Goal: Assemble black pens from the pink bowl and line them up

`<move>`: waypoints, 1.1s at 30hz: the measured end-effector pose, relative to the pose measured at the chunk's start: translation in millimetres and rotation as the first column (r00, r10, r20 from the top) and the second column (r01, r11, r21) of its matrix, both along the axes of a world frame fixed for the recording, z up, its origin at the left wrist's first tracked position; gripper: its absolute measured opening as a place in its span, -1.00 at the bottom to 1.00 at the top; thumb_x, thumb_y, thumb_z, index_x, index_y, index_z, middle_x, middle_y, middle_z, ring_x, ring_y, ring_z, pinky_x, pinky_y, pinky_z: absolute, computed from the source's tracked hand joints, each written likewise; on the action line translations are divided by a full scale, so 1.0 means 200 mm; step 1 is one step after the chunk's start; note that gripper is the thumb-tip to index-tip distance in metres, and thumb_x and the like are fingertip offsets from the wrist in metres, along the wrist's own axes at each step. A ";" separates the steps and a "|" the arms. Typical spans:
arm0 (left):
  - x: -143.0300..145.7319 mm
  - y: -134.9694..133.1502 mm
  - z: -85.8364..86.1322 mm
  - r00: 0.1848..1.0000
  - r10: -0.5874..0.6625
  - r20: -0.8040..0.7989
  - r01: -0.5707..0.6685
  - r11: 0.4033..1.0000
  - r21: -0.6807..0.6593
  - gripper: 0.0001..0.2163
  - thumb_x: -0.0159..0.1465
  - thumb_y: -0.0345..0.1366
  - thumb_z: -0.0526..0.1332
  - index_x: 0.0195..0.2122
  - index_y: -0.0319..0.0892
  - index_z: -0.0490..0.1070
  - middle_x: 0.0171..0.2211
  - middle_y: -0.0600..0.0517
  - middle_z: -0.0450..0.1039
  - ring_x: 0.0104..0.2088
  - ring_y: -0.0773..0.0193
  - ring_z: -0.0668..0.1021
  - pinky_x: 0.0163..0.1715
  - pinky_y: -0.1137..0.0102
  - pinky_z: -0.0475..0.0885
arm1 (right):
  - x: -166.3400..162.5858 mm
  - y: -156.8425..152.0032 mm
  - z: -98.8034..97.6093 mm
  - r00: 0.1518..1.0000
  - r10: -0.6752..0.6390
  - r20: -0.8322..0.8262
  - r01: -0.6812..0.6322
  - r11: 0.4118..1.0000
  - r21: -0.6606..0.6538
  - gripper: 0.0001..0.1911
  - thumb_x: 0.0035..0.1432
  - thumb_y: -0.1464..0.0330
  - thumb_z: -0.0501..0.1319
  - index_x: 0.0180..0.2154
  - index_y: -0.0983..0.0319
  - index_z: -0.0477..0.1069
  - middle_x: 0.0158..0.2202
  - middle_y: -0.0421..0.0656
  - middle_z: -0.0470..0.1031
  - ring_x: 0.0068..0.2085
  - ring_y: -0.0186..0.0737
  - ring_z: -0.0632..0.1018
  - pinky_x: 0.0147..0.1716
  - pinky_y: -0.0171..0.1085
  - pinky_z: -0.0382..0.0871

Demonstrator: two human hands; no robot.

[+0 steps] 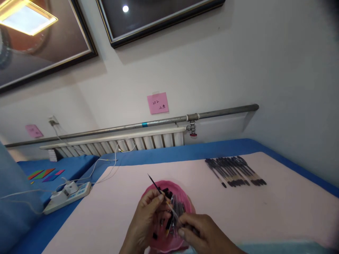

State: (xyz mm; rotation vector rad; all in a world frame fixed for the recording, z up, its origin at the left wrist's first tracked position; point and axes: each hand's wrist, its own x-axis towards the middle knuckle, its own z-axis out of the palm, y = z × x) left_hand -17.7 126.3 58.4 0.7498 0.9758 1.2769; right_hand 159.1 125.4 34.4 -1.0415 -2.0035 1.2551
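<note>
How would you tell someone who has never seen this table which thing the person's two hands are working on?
Start at the pink table mat and find the round pink bowl of pen parts at its near edge. Above the bowl, the left hand and right hand pinch a thin pen refill between them. Unlike the finished pens lying in a row farther right, it is bare, slanted and raised off the mat.

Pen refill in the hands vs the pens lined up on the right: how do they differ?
The refill is a bare thin rod, held tilted above the pink dish between the left hand and right hand; the pens are thicker, with dark caps. The refill is single and lifted; the pens lie flat, side by side in a row on the pink mat. Both are dark and slim.
</note>
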 end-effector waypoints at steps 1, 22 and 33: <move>0.00 0.00 0.00 1.000 0.002 -0.001 -0.002 1.000 -0.002 -0.85 0.07 -0.28 0.29 -0.41 -0.25 0.39 -0.44 0.02 0.49 -0.50 0.39 0.52 -0.55 0.53 0.42 | 0.00 0.00 0.00 1.000 -0.006 0.003 0.006 1.000 0.001 -0.86 0.06 0.37 0.12 -0.41 0.20 0.45 -0.57 -0.29 0.35 -0.53 -0.38 0.30 -0.52 -0.42 0.11; 0.01 0.00 0.00 0.999 0.032 -0.001 -0.032 0.998 -0.053 -0.74 -0.05 -0.22 0.37 -0.44 -0.24 0.37 -0.47 0.01 0.50 -0.53 0.35 0.54 -0.58 0.51 0.42 | 0.01 0.01 -0.03 0.999 -0.025 0.034 0.025 1.000 0.002 -0.87 0.04 0.36 0.14 -0.44 0.20 0.45 -0.56 -0.29 0.37 -0.52 -0.39 0.29 -0.54 -0.43 0.08; 0.05 -0.02 0.02 0.996 -0.034 -0.077 0.031 0.999 -0.041 -0.79 -0.03 -0.21 0.35 -0.49 -0.22 0.38 -0.51 0.04 0.48 -0.57 0.39 0.48 -0.56 0.50 0.36 | -0.01 0.01 -0.04 0.996 -0.084 0.041 0.083 0.996 0.027 -0.88 0.04 0.37 0.13 -0.47 0.20 0.42 -0.55 -0.30 0.38 -0.51 -0.37 0.31 -0.53 -0.41 0.10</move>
